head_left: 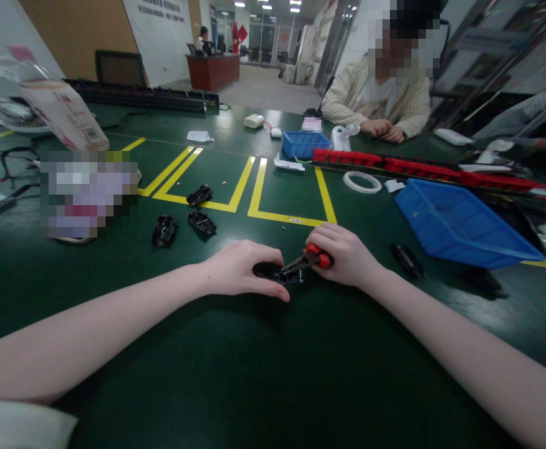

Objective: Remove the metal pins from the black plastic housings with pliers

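My left hand [247, 268] grips a small black plastic part [268, 270] between thumb and fingers, low over the green table. My right hand [343, 254] is wrapped round the red handles of a pair of pliers [297, 264]. The pliers' jaws reach left onto the black part; whether they pinch anything there is too small to tell. A thin light pin-like bit shows at the part's right end. Beyond my left hand lie several similar black parts, the nearest being one black part [202, 222], with another black part [164, 231] to its left.
A blue bin [464, 221] stands at the right, with dark cylindrical pieces [407, 260] before it. Farther back are a tape roll [362, 182], a red strip [348, 158] and a smaller blue bin [303, 144]. A bottle [62, 106] stands left. A person sits opposite, hands together.
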`<control>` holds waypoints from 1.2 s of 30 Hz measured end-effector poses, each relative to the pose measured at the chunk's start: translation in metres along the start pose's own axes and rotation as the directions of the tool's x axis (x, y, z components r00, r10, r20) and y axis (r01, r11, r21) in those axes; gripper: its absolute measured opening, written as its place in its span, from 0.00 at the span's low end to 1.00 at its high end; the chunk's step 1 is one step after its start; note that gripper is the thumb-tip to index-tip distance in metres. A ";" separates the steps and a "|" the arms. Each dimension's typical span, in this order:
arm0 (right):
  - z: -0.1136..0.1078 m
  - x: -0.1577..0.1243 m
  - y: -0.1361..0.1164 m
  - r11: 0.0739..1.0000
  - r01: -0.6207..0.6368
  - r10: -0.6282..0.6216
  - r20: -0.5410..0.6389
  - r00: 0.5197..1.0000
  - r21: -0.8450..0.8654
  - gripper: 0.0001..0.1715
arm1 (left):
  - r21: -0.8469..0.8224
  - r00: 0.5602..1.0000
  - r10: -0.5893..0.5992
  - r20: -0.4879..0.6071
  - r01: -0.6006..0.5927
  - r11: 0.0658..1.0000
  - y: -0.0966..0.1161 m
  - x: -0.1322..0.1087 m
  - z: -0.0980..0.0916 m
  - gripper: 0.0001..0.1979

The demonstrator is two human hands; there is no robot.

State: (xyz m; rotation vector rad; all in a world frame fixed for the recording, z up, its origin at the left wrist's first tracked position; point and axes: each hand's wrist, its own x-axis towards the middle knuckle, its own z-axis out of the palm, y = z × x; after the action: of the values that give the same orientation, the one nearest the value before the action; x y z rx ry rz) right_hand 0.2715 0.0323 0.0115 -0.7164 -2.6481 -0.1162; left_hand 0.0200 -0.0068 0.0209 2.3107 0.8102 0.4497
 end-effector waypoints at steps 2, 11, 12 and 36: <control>0.000 0.001 0.000 1.000 0.018 -0.019 0.023 1.000 0.011 0.04 | 0.024 1.000 0.017 -0.009 -0.017 1.000 0.000 0.000 0.000 0.22; 0.001 -0.001 0.000 1.000 -0.016 0.017 0.072 0.997 -0.022 0.03 | 0.283 0.985 0.080 -0.150 -0.035 0.958 -0.007 -0.001 0.007 0.25; 0.000 -0.001 0.000 0.999 -0.033 0.035 0.061 0.998 -0.024 0.03 | 0.306 0.978 0.086 -0.190 -0.025 0.952 -0.007 -0.002 0.008 0.26; 0.002 -0.003 -0.001 0.999 -0.029 0.030 0.029 0.999 -0.019 0.03 | 0.108 0.999 -0.007 -0.045 0.012 0.994 -0.006 0.000 0.004 0.24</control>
State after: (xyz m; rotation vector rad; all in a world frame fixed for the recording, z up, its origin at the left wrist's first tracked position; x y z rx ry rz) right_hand 0.2724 0.0307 0.0084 -0.7684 -2.6669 -0.1232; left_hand 0.0195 -0.0044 0.0142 2.4026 0.8870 0.4648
